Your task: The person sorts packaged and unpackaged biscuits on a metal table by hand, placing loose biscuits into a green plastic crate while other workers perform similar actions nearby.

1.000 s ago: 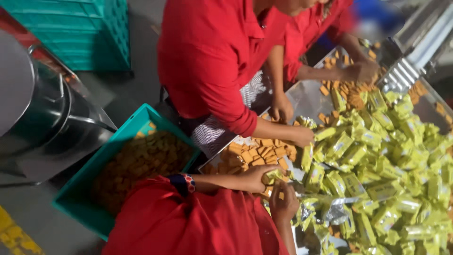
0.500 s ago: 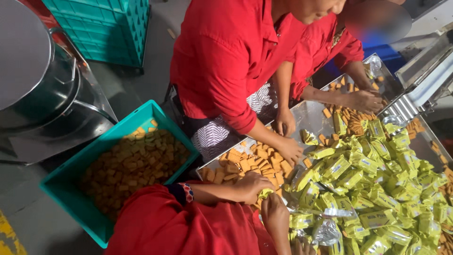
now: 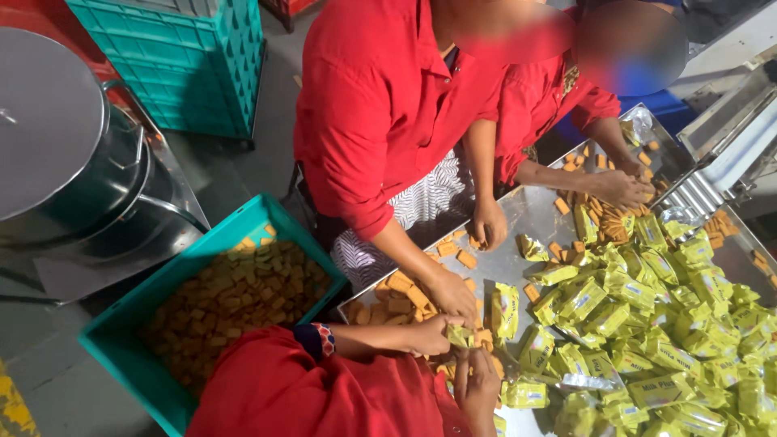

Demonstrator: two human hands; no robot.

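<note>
My left hand (image 3: 427,335) and my right hand (image 3: 477,387) meet at the near edge of a steel table (image 3: 526,214). Both pinch one small yellow packet (image 3: 460,334) between their fingers. A red sleeve with a patterned cuff covers my left arm. Loose orange biscuits (image 3: 401,293) lie on the steel just beyond my hands. A big heap of yellow packets (image 3: 647,324) covers the table to the right.
Two people in red shirts lean over the table; one's hand (image 3: 450,293) rests on biscuits close to mine, another's hand (image 3: 622,188) farther along. A teal crate of biscuits (image 3: 231,295) stands on the floor at left, beside a large steel pot (image 3: 65,154) and a stacked teal crate (image 3: 194,57).
The view has swung and drawn closer to the table. My hands stay together on the yellow packet. The nearest person's hand has moved among the biscuits toward mine.
</note>
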